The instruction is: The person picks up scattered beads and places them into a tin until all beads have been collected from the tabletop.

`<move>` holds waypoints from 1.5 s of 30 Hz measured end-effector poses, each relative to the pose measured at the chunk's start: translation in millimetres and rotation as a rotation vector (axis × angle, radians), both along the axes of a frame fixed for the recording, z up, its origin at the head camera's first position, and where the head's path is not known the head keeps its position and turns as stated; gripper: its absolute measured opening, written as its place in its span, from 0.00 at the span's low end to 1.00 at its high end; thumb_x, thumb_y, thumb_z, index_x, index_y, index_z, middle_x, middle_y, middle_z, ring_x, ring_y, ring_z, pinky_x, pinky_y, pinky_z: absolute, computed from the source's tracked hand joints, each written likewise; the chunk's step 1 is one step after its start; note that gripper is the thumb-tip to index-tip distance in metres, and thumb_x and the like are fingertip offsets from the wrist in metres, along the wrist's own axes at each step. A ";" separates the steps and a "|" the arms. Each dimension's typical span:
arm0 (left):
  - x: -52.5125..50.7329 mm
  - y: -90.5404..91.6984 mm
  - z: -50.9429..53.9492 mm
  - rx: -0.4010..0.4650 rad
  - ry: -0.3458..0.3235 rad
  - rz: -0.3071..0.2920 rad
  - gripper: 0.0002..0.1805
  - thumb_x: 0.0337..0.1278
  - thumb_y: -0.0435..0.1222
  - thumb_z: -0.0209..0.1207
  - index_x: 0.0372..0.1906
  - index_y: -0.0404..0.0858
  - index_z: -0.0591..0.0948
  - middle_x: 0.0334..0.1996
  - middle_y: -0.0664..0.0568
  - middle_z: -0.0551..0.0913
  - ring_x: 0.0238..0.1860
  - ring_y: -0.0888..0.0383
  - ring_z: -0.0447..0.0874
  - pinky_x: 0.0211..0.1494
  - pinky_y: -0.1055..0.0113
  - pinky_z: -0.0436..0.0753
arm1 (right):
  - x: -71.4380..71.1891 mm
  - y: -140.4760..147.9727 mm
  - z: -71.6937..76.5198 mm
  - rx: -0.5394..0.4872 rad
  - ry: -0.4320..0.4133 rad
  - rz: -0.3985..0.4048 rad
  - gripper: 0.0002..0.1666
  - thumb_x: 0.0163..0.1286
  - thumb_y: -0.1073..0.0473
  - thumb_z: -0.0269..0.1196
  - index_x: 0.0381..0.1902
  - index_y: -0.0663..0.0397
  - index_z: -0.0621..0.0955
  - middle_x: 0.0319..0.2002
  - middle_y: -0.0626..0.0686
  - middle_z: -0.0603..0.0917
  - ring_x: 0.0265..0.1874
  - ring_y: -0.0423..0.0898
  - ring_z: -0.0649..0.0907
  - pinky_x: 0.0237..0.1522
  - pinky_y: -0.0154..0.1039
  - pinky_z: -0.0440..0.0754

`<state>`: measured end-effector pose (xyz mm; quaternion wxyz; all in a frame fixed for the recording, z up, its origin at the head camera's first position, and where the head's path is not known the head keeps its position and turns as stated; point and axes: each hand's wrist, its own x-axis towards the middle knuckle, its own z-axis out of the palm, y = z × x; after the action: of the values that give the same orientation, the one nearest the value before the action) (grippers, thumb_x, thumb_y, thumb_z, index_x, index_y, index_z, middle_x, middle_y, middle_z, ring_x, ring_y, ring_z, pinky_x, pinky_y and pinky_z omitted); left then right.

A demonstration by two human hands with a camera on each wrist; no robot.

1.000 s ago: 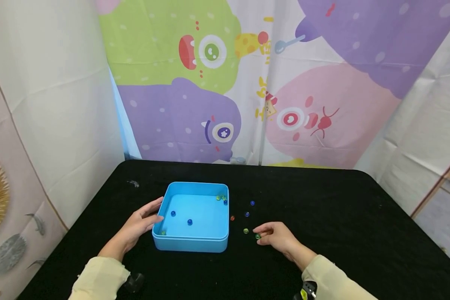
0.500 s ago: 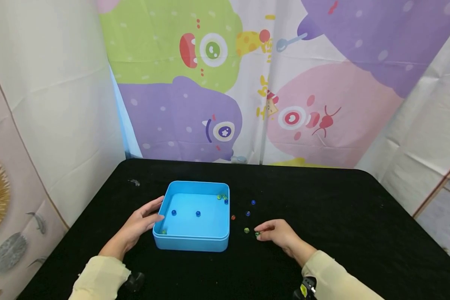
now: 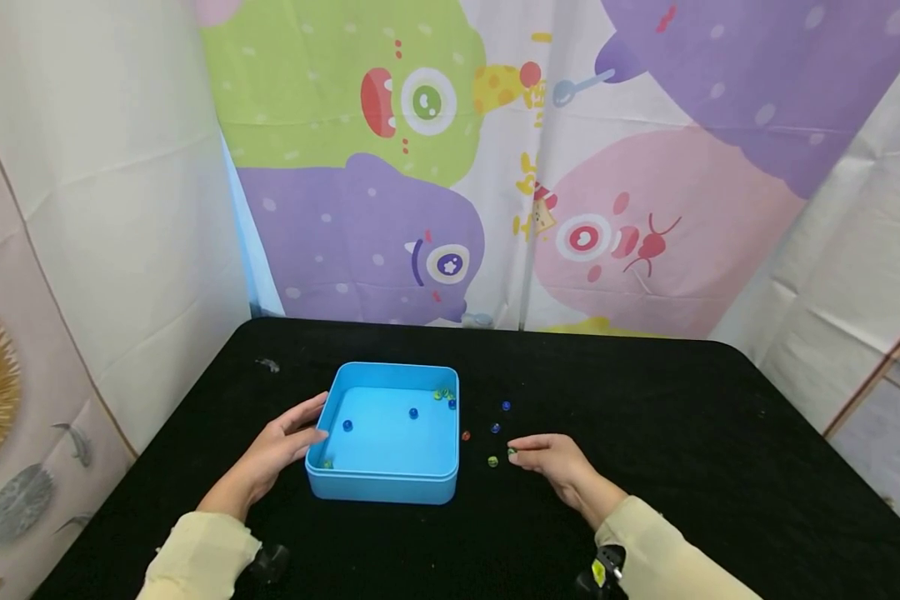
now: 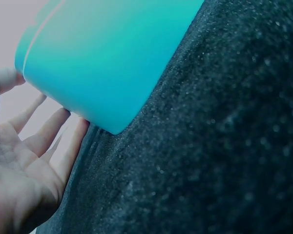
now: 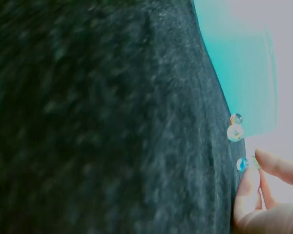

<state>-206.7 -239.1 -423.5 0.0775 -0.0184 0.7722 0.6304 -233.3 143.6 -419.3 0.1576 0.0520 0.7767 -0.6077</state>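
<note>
A light blue square box (image 3: 382, 489) stands on the black-covered table with several blue and green-yellow marbles inside, one being a blue marble (image 3: 413, 413). My left hand (image 3: 270, 450) rests against the box's left wall, fingers extended along the outside and thumb at the rim; the left wrist view shows the fingertips (image 4: 80, 124) touching that wall. Right of the box, my right hand (image 3: 558, 468) pinches a green marble (image 3: 512, 452) between thumb and fingers. Close to its fingertips lies a green-yellow marble (image 3: 492, 462) on the cloth.
Between box and right hand lie a red-orange marble (image 3: 466, 435) and two blue marbles, the nearer blue marble (image 3: 496, 428) and the farther blue marble (image 3: 506, 406). A small greyish scrap (image 3: 268, 365) lies at the table's back left. A cartoon-printed curtain (image 3: 390, 233) hangs behind.
My right hand has taken hold of the green marble and raised it slightly. One blue marble inside the box has rolled toward the back right. The left hand stays in place.
</note>
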 end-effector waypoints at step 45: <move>-0.4 0.4 0.2 0.001 -0.006 0.000 0.36 0.62 0.39 0.53 0.72 0.42 0.53 0.70 0.37 0.50 0.67 0.36 0.52 0.62 0.43 0.65 | -28.8 -83.9 43.4 -0.090 0.069 -0.055 0.15 0.61 0.60 0.64 0.46 0.59 0.82 0.46 0.54 0.81 0.45 0.51 0.79 0.60 0.54 0.66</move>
<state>-207.1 -238.7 -423.3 0.0799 -0.0201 0.7717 0.6307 -262.2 59.7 -375.9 0.1159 0.0453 0.7519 -0.6474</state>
